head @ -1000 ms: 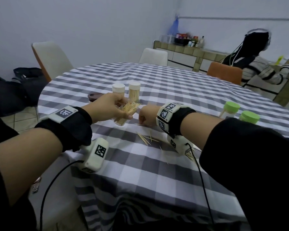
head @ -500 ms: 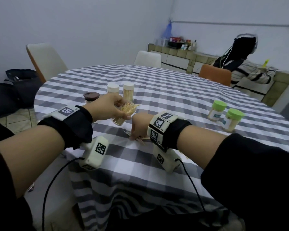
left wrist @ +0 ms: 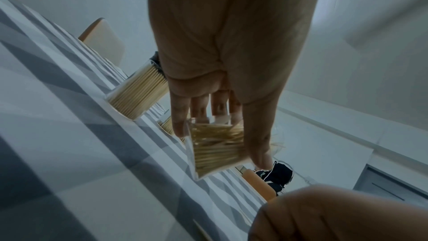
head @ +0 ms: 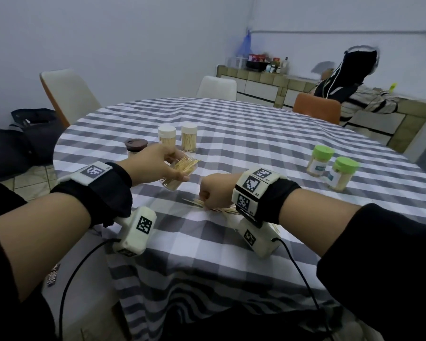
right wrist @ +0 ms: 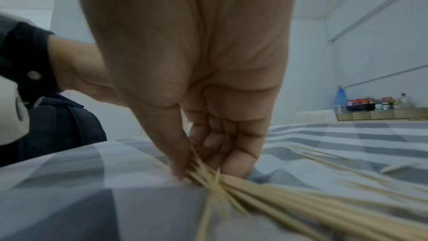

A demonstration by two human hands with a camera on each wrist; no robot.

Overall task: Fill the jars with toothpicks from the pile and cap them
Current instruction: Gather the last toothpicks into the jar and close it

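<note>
On checked bench [head: 231,242], near front edge: left hand [head: 155,166] grips clear open jar [head: 180,172], tilted, partly filled with pale toothpicks, fingers and thumb wrapped round it. Right hand [head: 214,190], just beside, pinches bunch from toothpick pile [head: 221,210] against cloth. Capped full jars: two white-lidded [head: 167,139], one brown [head: 135,146], two green [head: 321,161] at right. Versus half second ago: right hand further into pile, left hand and jar unchanged.

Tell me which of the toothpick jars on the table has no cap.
The clear jar tilted in the left hand: its mouth is open. The others stand capped, in brown, white or green.
</note>
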